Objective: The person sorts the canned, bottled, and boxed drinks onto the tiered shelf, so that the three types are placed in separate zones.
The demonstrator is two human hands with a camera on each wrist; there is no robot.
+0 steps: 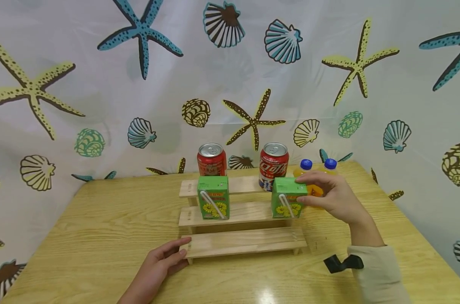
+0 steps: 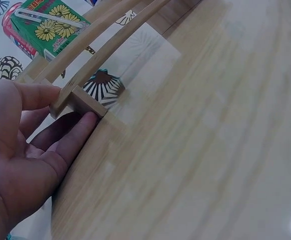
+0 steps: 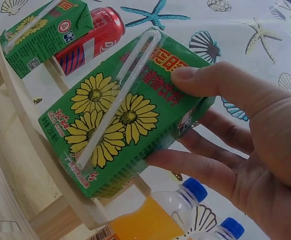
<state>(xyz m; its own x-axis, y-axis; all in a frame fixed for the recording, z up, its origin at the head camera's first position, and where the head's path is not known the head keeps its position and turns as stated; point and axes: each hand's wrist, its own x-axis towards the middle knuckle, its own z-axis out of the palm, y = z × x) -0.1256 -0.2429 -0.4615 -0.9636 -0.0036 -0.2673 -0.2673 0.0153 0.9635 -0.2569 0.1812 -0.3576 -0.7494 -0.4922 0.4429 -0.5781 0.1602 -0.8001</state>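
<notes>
A three-step wooden rack [image 1: 245, 243] stands on the table. My left hand [image 1: 162, 266] holds the left end of its lowest step; in the left wrist view, fingers [image 2: 78, 135] lie against the step's end and its short leg. My right hand [image 1: 330, 196] grips a green drink carton [image 1: 287, 207] at the right end of the middle step. The right wrist view shows the thumb on the carton's front, near the top, and fingers around its side; a wrapped straw [image 3: 118, 100] runs slantwise across the yellow flowers. A matching carton [image 1: 213, 198] stands at the middle step's left end.
Two red soda cans, one on the left [image 1: 212, 160] and one on the right [image 1: 273, 164], stand on the top step. Behind my right hand are two orange drink bottles with blue caps [image 1: 306, 164]. A curtain [image 1: 237, 80] printed with starfish and shells hangs behind the table [image 1: 112, 228].
</notes>
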